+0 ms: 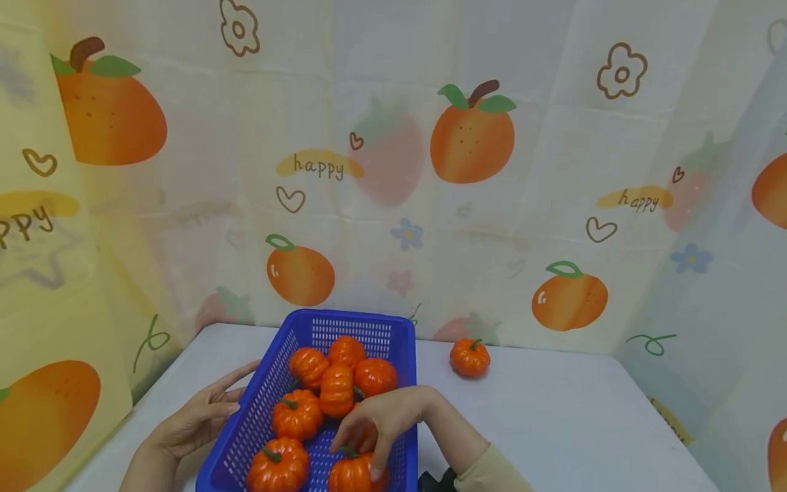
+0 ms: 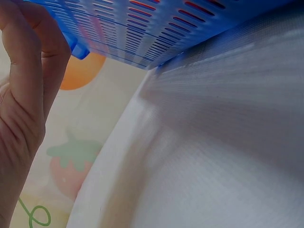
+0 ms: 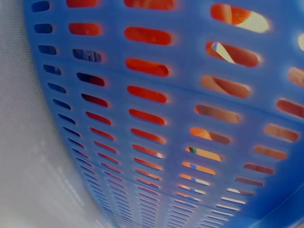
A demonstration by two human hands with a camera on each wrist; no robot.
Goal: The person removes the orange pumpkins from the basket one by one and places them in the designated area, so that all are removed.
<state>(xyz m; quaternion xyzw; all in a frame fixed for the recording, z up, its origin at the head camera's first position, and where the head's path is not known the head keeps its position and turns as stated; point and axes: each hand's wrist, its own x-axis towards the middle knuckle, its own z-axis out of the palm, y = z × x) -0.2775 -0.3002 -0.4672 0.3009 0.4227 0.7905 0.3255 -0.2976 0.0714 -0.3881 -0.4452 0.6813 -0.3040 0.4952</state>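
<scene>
White bench (image 1: 541,410), viewed remotely: I see the right hand (image 1: 390,413) arched into a blue basket (image 1: 408,342), its grip round a frame-cropped pumpkin (image 1: 352,474), the left hand (image 1: 193,420) loosely extended alongside.

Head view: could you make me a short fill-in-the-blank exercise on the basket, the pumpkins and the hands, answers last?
1. The basket holding several pumpkins is coloured ____.
2. The left hand is outside the basket; the right hand, by contrast, reaches ____ it.
3. In the head view, the lone pumpkin on the table lies to the basket's ____.

Missing words: blue; inside; right.
</scene>
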